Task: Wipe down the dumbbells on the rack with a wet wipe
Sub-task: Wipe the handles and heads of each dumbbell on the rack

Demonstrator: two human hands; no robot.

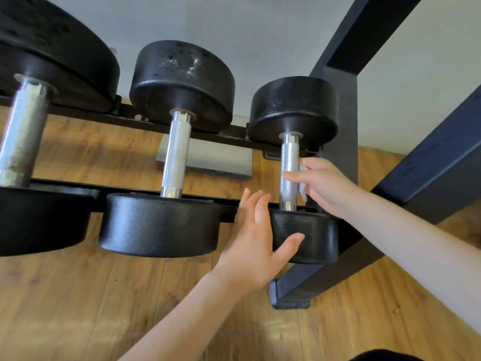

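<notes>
Our right fingers (294, 175) curl around the knurled handle (288, 173) of the smallest dumbbell (299, 168), pinching a white wet wipe (302, 190) against it, while our left hand (256, 235) lies open with straight fingers bracing that dumbbell's near head (312, 235). It sits at the rack's right end, just beside the upright post (341, 142). We judge the handle wipe is underway; next comes sliding the wipe along the bar, then over the heads and on to the middle dumbbell (174, 152).

The scene is brightly and evenly lit, soft shadows are cast on the floor (78, 295), and straight lines are bent near the edges.
</notes>
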